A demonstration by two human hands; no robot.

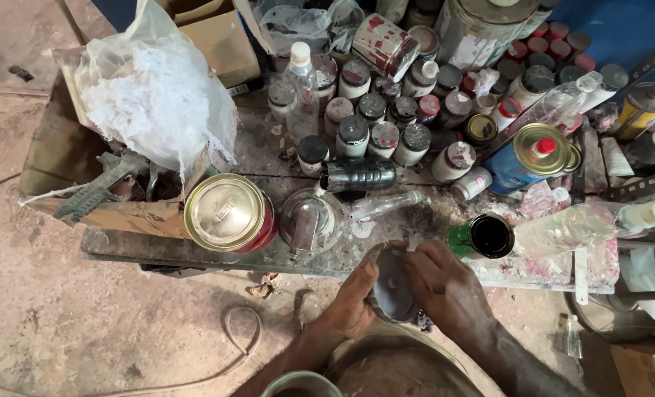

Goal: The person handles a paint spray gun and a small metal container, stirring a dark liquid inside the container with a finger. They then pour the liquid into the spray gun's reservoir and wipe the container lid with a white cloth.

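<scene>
A round, pale rim of a container [301, 383] sits closest to the lens at the bottom edge, just below a person's two bare forearms. Above it, both hands close together around a small grey, disc-shaped lid or cup [395, 290], held over the floor just off the front edge of the paint-stained worktop [195, 250]. The left hand [348, 301] cups the grey piece from the side, thumb up along its rim; the right hand [445, 283] lies over its other side, fingers pressed on its edge. What the piece is exactly cannot be told.

On the worktop just beyond the hands stands an open green tin [481, 237] with dark contents, near the right hand. To the left of it lie a clear glass jar [311, 219] and a slim clear bottle [382, 206] on its side, and further left a red tin with a shiny gold lid [228, 213]. A dark bottle [358, 175] lies on its side behind them. A blue can with a gold top and red cap [529, 158] rests at the right, among rows of small, paint-smeared jars [382, 125] that fill the back of the worktop. A torn cardboard box [99, 184] at the left holds a crumpled white plastic bag [151, 88]. A loop of cable [239, 331] lies on the bare concrete floor [85, 316].
</scene>
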